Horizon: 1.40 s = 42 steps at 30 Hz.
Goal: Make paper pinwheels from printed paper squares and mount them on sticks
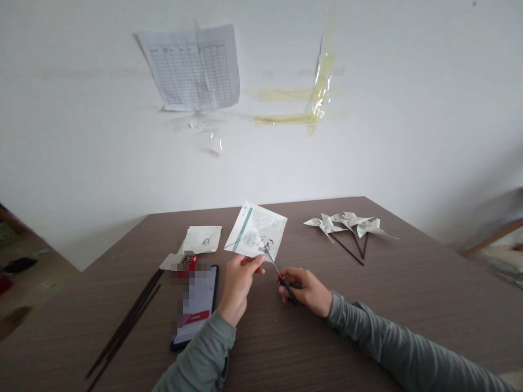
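Note:
My left hand (240, 280) pinches the lower edge of a square sheet of printed paper (255, 226), which has a teal stripe along one side. The sheet is held up above the table, tilted toward me. In my right hand (307, 288) is a pair of scissors (281, 276) with dark handles, my fingers closed round them. Their blades reach the paper's lower right part, close to my left fingertips. Whether the blades are parted is too small to tell.
Paper pinwheels (353, 222) on dark sticks lie at the right. To the left are a stack of paper squares (202, 239), a small red box (188, 264), a phone (198, 305) and loose dark sticks (126, 321). The brown table (327, 348) meets a white wall behind.

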Motion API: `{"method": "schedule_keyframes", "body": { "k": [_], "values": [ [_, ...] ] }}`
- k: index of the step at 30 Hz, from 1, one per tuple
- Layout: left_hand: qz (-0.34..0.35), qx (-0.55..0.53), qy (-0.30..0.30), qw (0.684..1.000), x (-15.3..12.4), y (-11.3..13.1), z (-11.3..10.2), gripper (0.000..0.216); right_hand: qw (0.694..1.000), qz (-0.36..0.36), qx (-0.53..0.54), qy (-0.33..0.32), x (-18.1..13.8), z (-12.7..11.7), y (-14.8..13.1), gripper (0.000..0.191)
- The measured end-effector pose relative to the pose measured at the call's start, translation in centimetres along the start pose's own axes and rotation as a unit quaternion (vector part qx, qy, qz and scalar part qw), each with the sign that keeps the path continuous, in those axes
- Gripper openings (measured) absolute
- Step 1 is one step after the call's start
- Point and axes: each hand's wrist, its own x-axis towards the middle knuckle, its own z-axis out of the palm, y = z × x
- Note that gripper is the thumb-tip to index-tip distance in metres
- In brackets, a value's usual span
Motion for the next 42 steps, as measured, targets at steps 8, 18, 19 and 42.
{"method": "schedule_keyframes", "body": {
  "k": [8,18,19,42],
  "values": [
    [-0.002,-0.006,0.004,1.000,-0.1,0.1,0.1,0.037,1.000,-0.009,0.006,0.009,0.1,0.1,0.4,0.064],
    [0.003,-0.002,0.004,1.000,-0.1,0.1,0.0,0.039,1.000,-0.007,0.003,0.007,0.1,0.0,0.6,0.062],
    [0.002,-0.002,0.004,1.000,0.0,0.2,0.1,0.038,1.000,-0.007,0.003,0.007,0.1,0.0,0.6,0.062],
    [-0.022,0.022,-0.014,0.999,-0.6,0.9,0.3,0.032,1.000,-0.009,0.024,0.010,0.3,0.0,1.0,0.064]
  ]
}}
